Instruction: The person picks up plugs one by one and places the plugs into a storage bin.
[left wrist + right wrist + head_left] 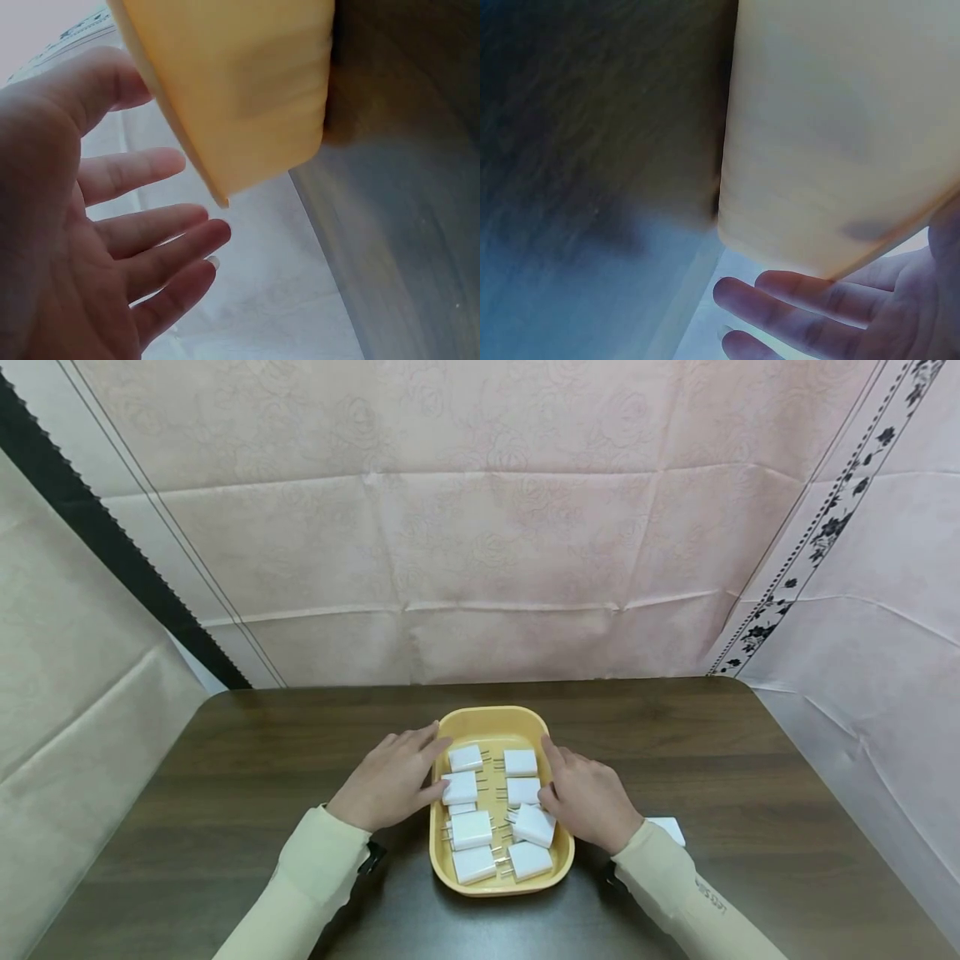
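Observation:
A yellow plastic tray [498, 887] stands on the table between the two hands. Inside lie several white plug-in chargers [471, 830], in two rough columns with their metal prongs mostly facing the middle. My left hand [393, 781] is at the tray's left side, its thumb over the rim and above a charger. In the left wrist view its fingers [154, 232] stretch out loosely beside the tray wall. On the other side, my right hand [588, 793] has its index finger along the right rim and its thumb reaching over the edge. Its other fingers [795, 311] extend below the rim.
A white block-like object [666, 829] lies on the table, partly hidden behind the right forearm. The dark wooden table [255, 793] has rounded far corners. Pale patterned cloth [495, 543] hangs behind it and at both sides.

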A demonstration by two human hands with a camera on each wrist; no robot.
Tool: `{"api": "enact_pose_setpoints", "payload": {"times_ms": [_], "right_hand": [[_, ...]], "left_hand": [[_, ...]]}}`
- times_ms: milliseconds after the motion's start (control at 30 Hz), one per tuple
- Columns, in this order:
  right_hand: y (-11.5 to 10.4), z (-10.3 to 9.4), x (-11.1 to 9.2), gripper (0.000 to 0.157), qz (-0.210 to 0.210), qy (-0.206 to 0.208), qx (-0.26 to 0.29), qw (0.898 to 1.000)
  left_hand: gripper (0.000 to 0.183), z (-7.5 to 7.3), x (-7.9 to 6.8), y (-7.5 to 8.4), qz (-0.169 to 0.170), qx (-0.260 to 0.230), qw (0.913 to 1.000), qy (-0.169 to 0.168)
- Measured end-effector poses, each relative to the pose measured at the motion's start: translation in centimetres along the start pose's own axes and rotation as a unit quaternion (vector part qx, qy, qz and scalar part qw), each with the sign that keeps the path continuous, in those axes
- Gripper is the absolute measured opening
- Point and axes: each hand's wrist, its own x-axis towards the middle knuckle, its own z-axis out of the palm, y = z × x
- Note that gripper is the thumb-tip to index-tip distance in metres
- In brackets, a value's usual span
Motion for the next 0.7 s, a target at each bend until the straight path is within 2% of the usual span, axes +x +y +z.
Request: {"api": "enact_pose_setpoints", "payload": {"times_ms": [367,633,700], "right_hand": [[0.3,-0.2,-0.2,0.064,-0.011,0.013,-0.012,1.0],[1.2,-0.9,-1.3,0.051,-0.067,0.098,-0.048,0.992],[1.5,-1.3,-1.7,0.049,-0.074,0.107,-0.055,0.99]], "left_hand": [[0.056,0.2,0.1,-0.1,-0.014,-0.008,0.9998,-0.014],[0.057,0.4,0.1,-0.2,-0.025,-0.004,0.9996,-0.014],[0.057,0.4,0.1,-0.2,-0.026,-0.004,0.9995,-0.015]]}}
